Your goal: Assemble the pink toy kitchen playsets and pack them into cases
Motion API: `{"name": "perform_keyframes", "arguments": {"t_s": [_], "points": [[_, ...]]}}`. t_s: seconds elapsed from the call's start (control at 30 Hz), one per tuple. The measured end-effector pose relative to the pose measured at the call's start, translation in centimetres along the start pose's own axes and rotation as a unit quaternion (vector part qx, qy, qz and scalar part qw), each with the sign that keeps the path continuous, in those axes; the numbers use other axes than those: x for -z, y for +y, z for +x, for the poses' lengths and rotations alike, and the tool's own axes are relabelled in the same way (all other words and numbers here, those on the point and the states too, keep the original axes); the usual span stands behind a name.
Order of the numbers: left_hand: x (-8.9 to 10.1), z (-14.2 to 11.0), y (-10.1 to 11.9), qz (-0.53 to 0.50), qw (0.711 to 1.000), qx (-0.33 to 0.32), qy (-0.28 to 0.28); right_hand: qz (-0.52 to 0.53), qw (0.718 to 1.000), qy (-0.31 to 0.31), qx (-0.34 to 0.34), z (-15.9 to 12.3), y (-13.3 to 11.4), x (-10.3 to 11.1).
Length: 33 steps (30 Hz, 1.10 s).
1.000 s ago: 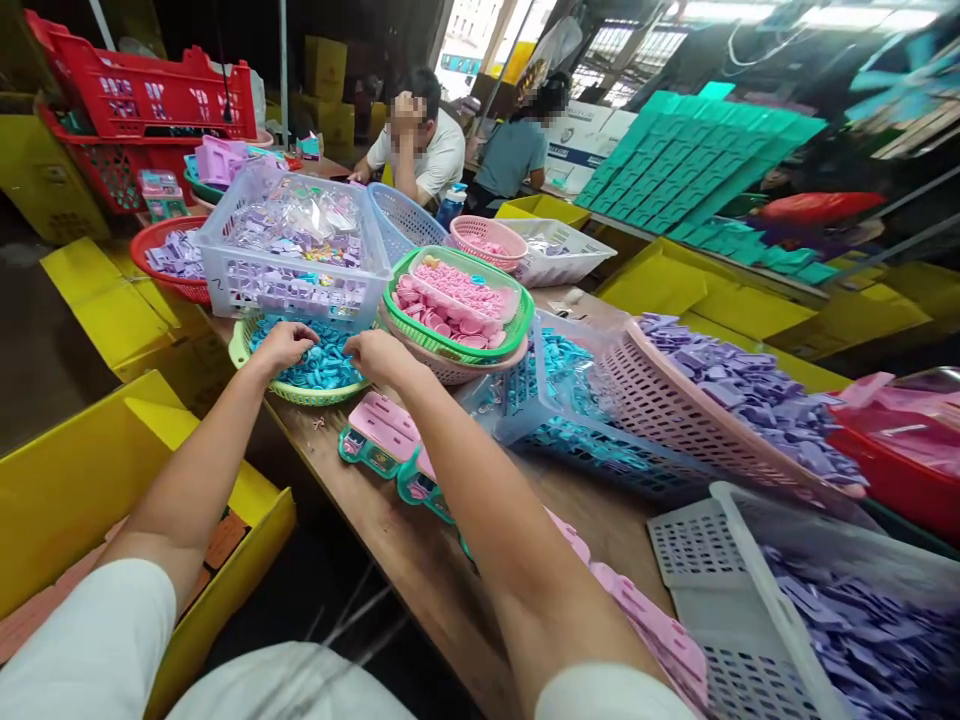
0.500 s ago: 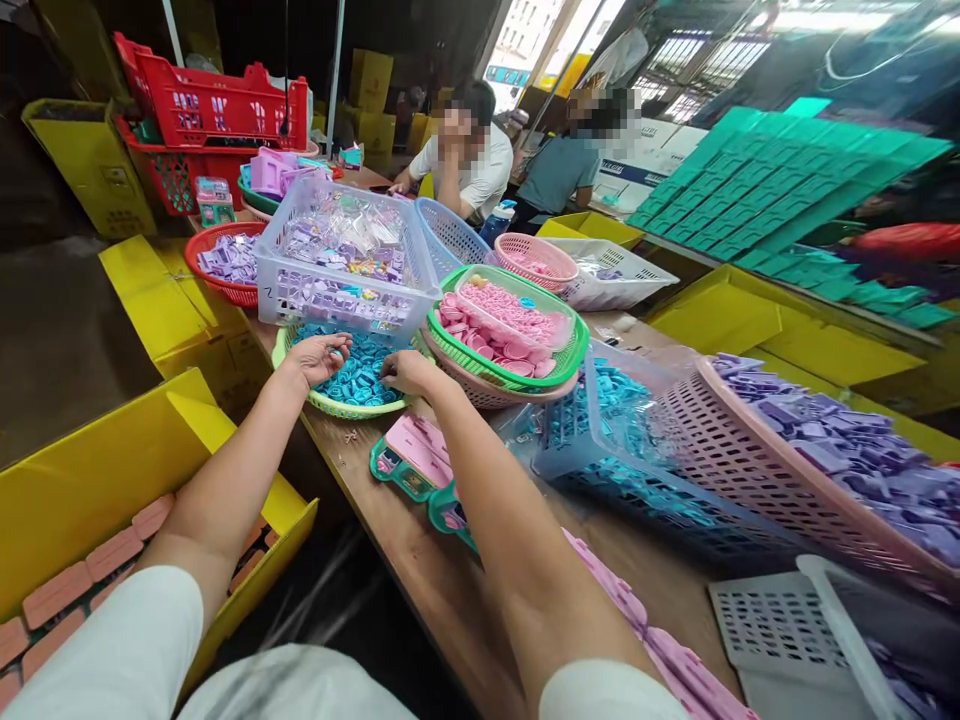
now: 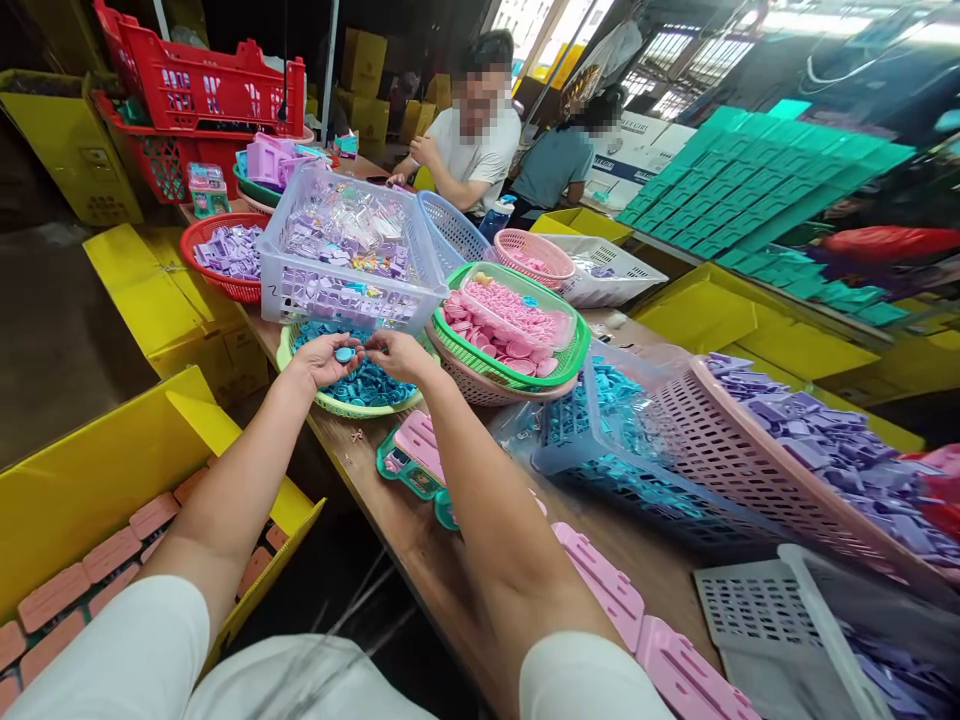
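Observation:
My left hand is palm up over a pale green basket of blue plastic pieces. A small round blue plastic piece rests in its curled fingers. My right hand comes in from the right, fingertips pinched close to the left fingers. Whatever the pinch holds is too small to make out. Below the right forearm, a pink-and-green plastic toy case lies on the wooden table, partly hidden by the arm.
A clear crate of bagged and purple parts overhangs the basket's back. A green basket of pink parts stands right, a blue crate beyond. Pink cases line the table. An open yellow carton stands left. Two people sit opposite.
My right hand has lifted from the blue pieces and moved left to meet my left hand. A round blue piece now shows in the left hand. The person opposite has lowered a hand from the head.

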<state>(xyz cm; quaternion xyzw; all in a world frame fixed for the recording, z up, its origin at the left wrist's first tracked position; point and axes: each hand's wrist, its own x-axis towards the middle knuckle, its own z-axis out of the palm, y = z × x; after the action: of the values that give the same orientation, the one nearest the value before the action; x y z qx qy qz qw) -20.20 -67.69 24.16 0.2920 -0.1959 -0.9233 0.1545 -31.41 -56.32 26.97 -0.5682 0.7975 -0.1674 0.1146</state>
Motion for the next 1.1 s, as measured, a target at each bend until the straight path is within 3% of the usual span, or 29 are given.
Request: {"name": "perform_keyframes", "arguments": {"t_s": [0.2,0.3,0.4,0.53,0.67,0.77,0.93,1.1], "points": [[0.0,-0.2,0.2,0.029,0.999,-0.016,0.044,-0.025,0.999,-0.024,-0.012,-0.4,1.4,-1.8],[-0.1,-0.3,0.2,0.037,0.998,-0.018,0.054,-0.017,0.999,0.01,-0.028,-0.3,1.5,-1.0],[-0.3,-0.4,0.1,0.045,0.998,-0.015,0.05,0.072,0.995,0.074,-0.013,0.3,0.9,-0.3],[-0.8,-0.7,-0.2,0.041,0.998,-0.033,0.028,0.251,0.963,0.096,0.013,1.4,-0.1,-0.3],[-1.0,-1.1,-0.4,0.047,0.998,-0.034,0.019,0.395,0.912,0.096,-0.052,1.8,0.0,-0.3],[-0.7,-1.4,-0.1,0.054,0.998,-0.031,0.017,0.439,0.887,0.117,-0.083,1.3,0.4,0.1],[-0.2,-1.7,0.3,0.067,0.997,-0.035,-0.023,0.427,0.89,0.129,-0.089,0.8,0.7,0.2],[-0.1,-1.6,0.4,0.073,0.995,-0.041,-0.046,0.375,0.911,0.167,-0.034,1.4,0.3,-0.3]]}}
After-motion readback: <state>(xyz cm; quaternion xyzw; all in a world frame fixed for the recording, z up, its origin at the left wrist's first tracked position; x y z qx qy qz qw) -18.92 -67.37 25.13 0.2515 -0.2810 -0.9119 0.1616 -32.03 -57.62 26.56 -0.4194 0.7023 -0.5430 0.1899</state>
